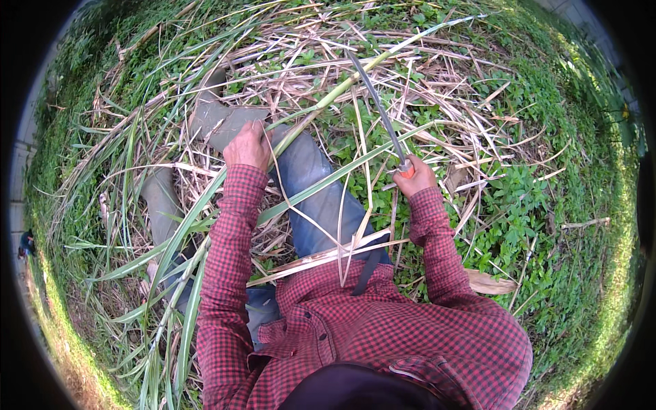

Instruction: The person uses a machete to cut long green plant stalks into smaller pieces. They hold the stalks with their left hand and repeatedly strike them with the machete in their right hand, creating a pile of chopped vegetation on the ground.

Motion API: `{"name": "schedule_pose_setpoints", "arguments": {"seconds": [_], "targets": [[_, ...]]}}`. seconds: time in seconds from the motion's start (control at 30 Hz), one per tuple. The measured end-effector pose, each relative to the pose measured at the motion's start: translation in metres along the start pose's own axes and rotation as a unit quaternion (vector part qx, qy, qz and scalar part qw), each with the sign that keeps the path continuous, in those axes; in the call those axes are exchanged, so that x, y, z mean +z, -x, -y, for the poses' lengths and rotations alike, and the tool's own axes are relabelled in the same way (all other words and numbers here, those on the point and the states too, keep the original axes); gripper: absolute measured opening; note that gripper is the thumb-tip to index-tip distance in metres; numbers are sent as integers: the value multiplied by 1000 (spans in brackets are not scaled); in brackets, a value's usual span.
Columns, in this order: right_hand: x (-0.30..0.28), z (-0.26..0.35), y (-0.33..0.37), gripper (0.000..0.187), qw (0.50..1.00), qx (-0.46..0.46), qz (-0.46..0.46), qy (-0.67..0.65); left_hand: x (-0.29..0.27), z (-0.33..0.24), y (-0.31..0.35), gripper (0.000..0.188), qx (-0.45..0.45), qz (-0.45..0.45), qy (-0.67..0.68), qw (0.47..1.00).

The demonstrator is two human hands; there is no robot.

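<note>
- Left: olive rubber boot (160, 198) among dry leaf litter.
- Left grip (246, 145) closed on near end of green cane stalk (333, 96), which slants up rightward.
- Machete (380, 106) blade crosses stalk; contact hard to tell.
- Right grip (417, 179) wrapped around machete's orange handle.

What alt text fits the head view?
Right hand holds a long blade that overlaps a green stalk in view; contact is unclear. Left hand is closed beside the stalk, with dry leaves lying around.
</note>
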State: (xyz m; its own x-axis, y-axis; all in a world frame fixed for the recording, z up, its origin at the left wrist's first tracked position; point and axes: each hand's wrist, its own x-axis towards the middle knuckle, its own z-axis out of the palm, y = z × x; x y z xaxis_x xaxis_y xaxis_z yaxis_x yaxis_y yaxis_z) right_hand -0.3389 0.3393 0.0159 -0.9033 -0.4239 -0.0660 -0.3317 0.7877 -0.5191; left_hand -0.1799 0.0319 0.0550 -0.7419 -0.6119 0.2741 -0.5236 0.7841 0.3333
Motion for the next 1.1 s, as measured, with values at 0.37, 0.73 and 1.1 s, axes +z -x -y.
{"name": "schedule_pose_setpoints", "arguments": {"seconds": [0.37, 0.73, 1.1], "targets": [[-33, 19, 24, 31, 969, -141, 114, 167, -41, -31, -33, 22, 20, 56, -60, 996], [-11, 49, -79, 28, 975, -43, 66, 209, -60, -28, -33, 17, 88, -36, 0, 996], [-27, 60, -73, 27, 936, -151, 112, 296, -107, -56, -55, 14, 191, -159, -33, 968]]}}
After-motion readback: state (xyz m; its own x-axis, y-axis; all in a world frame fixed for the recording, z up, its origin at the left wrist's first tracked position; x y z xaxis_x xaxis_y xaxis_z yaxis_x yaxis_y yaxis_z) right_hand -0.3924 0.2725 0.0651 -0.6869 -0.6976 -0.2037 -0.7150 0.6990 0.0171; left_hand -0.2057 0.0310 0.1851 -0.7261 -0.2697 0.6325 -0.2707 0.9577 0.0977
